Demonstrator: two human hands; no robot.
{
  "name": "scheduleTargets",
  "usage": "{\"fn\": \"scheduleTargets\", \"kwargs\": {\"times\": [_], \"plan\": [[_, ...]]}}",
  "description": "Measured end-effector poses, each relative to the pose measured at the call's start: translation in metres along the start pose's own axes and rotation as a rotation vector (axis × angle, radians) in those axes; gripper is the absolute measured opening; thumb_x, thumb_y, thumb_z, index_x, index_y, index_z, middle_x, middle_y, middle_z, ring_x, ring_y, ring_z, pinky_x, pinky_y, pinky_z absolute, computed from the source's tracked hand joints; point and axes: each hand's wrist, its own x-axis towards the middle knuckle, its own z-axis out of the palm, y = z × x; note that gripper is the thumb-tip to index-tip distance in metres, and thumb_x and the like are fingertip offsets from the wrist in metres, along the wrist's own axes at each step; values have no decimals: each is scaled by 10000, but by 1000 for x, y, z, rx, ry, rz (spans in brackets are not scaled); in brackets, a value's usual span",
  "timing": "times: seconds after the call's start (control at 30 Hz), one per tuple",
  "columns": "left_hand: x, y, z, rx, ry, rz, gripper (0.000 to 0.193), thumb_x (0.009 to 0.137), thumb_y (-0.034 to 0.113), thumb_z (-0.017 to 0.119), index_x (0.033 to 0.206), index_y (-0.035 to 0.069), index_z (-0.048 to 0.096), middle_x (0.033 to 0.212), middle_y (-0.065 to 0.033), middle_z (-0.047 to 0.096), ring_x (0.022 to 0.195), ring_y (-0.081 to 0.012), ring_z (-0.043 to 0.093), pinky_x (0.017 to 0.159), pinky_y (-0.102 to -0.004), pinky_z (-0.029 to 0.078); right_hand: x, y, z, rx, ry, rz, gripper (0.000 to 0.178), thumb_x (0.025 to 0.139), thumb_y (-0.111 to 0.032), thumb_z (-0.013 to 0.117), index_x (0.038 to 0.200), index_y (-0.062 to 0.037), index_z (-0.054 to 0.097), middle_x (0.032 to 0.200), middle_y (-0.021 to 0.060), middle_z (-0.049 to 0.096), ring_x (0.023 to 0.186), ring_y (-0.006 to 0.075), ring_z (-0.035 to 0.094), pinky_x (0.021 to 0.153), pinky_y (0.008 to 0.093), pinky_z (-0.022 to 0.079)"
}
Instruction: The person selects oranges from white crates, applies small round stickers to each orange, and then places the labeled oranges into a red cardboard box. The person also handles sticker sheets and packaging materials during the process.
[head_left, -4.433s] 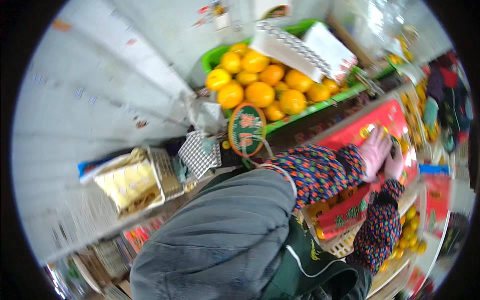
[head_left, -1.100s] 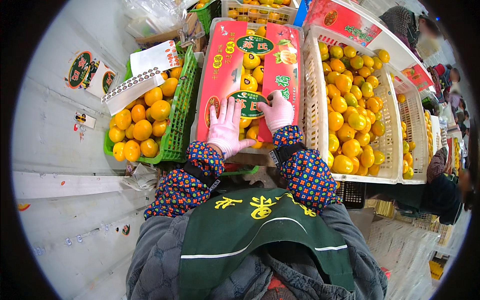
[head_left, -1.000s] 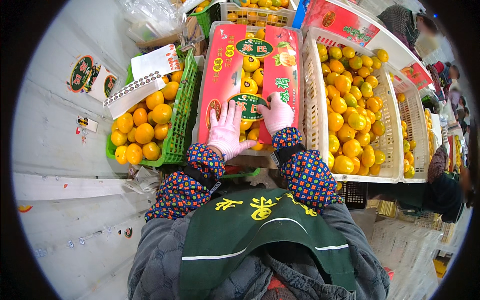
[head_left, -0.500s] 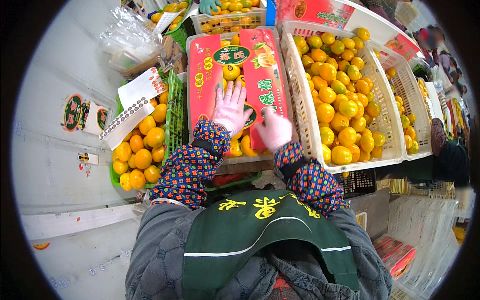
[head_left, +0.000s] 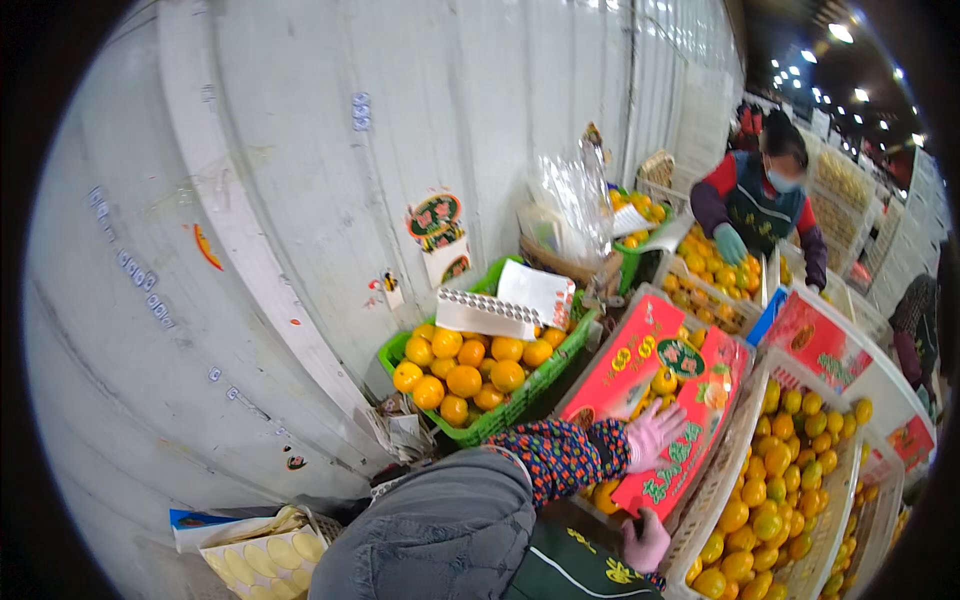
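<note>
My left hand (head_left: 655, 437), in a pale pink glove, lies flat with fingers spread on a red printed cardboard sheet (head_left: 668, 340). Citrus fruit shows through openings in this sheet, which lies over a fruit-filled pale crate (head_left: 735, 372). Close to the sheet's near edge is my right hand (head_left: 645, 542), gloved in pink, its fingers curled in. Something small and dark shows at its fingertips, too unclear to name. Orange citrus fruit (head_left: 464, 381) fills a green crate (head_left: 545, 378) to the left, with white paper sheets (head_left: 535, 291) lying on top.
On the right stands a white crate (head_left: 700, 520) of orange and yellow-green citrus. A masked co-worker (head_left: 765, 205) reaches into another fruit crate at the back. A pale metal wall (head_left: 300, 150) runs along the left. Sticker sheets (head_left: 262, 562) sit at the lower left.
My view has swung left and up, bringing in the wall and the co-worker. My left hand stays on the cardboard sheet; my right hand has drawn back to the sheet's near edge.
</note>
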Motion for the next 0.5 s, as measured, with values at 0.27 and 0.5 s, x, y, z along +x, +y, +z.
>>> {"fn": "scheduleTargets", "kwargs": {"times": [0.27, 0.5], "plan": [[-23, -3, -55, -239, 127, -99, 925, 887, 573, 595, 1543, -4, 291, 1629, -205, 239, 1537, -350, 147, 1229, -554, 109, 9, 32, -12, 49, -405, -36, 499, 916, -234, 695, 1381, -133, 544, 1327, 153, 540, 1184, 263, 545, 1007, 326, 435], [-216, -100, -267, -53, 594, -417, 443, 790, 220, 751, 1156, -1, 633, 1114, -221, 645, 1009, -390, 607, 914, -442, 495, -2, -10, -58, 91, -255, -150, 371, 906, -259, 744, 1178, -18, 667, 906, 154, 716, 793, 276, 696, 754, 342, 559]]}}
